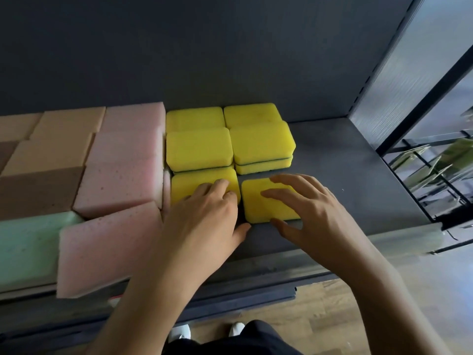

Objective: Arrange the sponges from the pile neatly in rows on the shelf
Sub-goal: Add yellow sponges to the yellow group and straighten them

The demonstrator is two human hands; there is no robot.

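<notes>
- L hand: fingers bent, close together, tips pressing top face of front-L yellow sponge. Thumb sticks out toward the front gap; not wrapped round anything.
- R hand: fingers splayed wide over front-R yellow sponge, thumb at its front edge. Touching or hovering: can't tell.
- Both front sponges lie flat on shelf, front row of a 2-wide yellow block, dark gap betw. them. Source pile not in view.
- Risk 1: uneven press, so soft foam squashes, springs back, and the edge creeps out of line.
- Risk 2: shoving front-R backward would load mid-R stack. It is two high and the top pad overhangs the lower, so it could slide off.
- Risk 3: front-R is near shelf lip; a thumb drag fwd could take it over the edge.
- Risk 4: tilted pink foam block juts past the lip just beside L forearm; a bump prob. tips it.
- Yellow pads: fine-pored foam, rectangular, rounded corners, thin dark scouring layer showing underneath.
- Pink blocks: coarser open pores, sharp-edged cuboids, taller than the yellow pads.
- Shelf: matte dark grey, smooth; prob. little grip, so pads should slide easily.
</notes>
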